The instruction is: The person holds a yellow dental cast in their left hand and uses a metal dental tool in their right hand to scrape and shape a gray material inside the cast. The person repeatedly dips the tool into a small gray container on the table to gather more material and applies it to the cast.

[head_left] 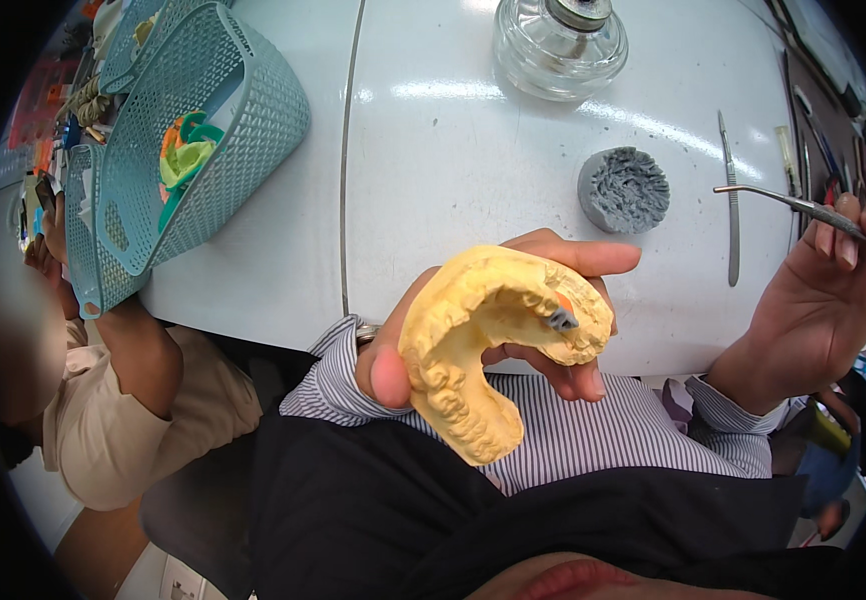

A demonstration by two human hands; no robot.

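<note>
A yellow plaster dental model [443, 345], shaped like a horseshoe arch of teeth, rests in my left hand [393, 375], whose thumb and fingers grip it from beneath and around the sides. One tooth of the model is built up in grey wax [561, 319], with a small orange patch beside it. Off to the right, my right hand [813, 290] pinches a thin metal wax carver [803, 206]; its bent tip points left, well apart from the model. On the table beyond the model sits a round block of grey wax [625, 190] with a carved, rough top.
A glass spirit burner [561, 45] stands at the far side. A scalpel-like knife [729, 200] lies right of the wax, near more tools at the right edge. Blue-green plastic baskets [263, 110] stand at the left on the white table [433, 180]. Another person [133, 420] sits at the left.
</note>
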